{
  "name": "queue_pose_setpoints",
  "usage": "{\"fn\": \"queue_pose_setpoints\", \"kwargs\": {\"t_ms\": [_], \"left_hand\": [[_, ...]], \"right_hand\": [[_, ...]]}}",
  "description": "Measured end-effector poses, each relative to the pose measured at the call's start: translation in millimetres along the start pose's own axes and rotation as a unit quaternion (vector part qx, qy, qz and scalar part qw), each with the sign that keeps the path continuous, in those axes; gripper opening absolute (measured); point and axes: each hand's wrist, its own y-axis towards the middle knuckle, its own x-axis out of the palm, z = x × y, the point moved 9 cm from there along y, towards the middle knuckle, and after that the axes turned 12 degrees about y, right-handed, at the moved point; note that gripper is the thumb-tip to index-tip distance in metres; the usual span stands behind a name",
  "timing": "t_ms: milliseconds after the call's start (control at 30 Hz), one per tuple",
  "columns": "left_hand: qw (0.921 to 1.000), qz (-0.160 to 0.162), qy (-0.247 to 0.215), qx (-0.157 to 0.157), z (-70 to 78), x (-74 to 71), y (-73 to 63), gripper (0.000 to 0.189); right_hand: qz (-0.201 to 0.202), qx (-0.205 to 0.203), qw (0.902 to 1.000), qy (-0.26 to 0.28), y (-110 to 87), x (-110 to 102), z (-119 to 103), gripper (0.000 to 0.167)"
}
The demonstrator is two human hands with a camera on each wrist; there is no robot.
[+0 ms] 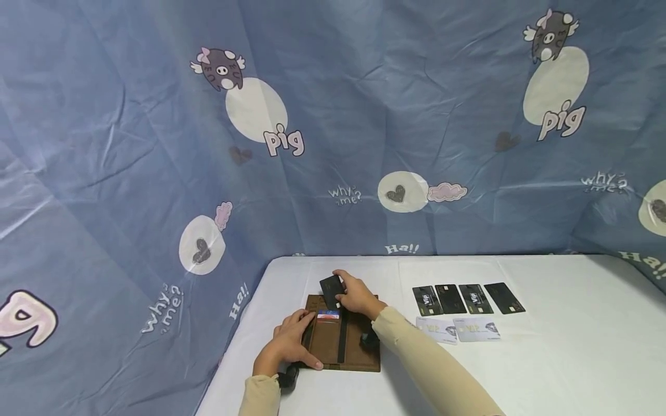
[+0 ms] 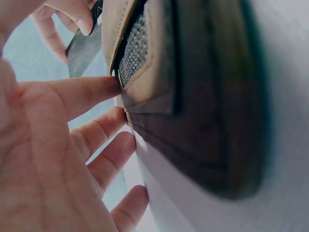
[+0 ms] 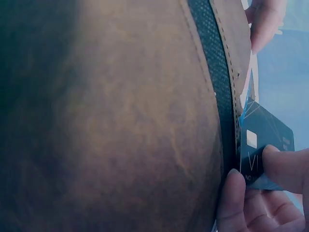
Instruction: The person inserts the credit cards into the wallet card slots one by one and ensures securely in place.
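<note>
A brown leather wallet (image 1: pixel 359 335) lies spread open on the table, a dark woven strip (image 1: pixel 341 341) running down its middle. A colourful card (image 1: pixel 328 315) sits in a pocket near its upper part. My left hand (image 1: pixel 288 342) rests along the wallet's left side, fingers extended; in the left wrist view, its fingertips touch the leather edge. Over the wallet's top part, my right hand (image 1: pixel 358 296) pinches a black card (image 1: pixel 330 287) between thumb and fingers. The right wrist view shows this black card (image 3: pixel 264 126) tilted, with a chip and partly covered print, close beside the wallet's edge.
To the right, several black cards (image 1: pixel 451 299) lie in a row on the white table (image 1: pixel 572 358). Two silver VIP cards (image 1: pixel 476 329) lie just in front of them. A blue printed curtain (image 1: pixel 333 115) hangs behind the table and along its left side.
</note>
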Motion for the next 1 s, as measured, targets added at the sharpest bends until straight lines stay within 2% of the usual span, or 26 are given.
{"fn": "queue_pose_setpoints", "kwargs": {"t_ms": [267, 633, 1000], "left_hand": [[1.0, -0.001, 0.002, 0.006, 1.5, 4.3, 0.2, 0.119], [0.9999, 0.008, 0.006, -0.002, 0.0, -0.4, 0.0, 0.12], [1.0, 0.001, 0.006, 0.003, 1.4, -1.2, -0.8, 0.119]], "right_hand": [[-0.007, 0.001, 0.9998, -0.018, -0.3, 3.9, 1.2, 0.063], [-0.01, 0.013, 0.9998, -0.009, 5.0, 6.2, 0.2, 0.064], [-0.014, 0.016, 0.9997, -0.008, 4.2, 9.3, 1.0, 0.057]]}}
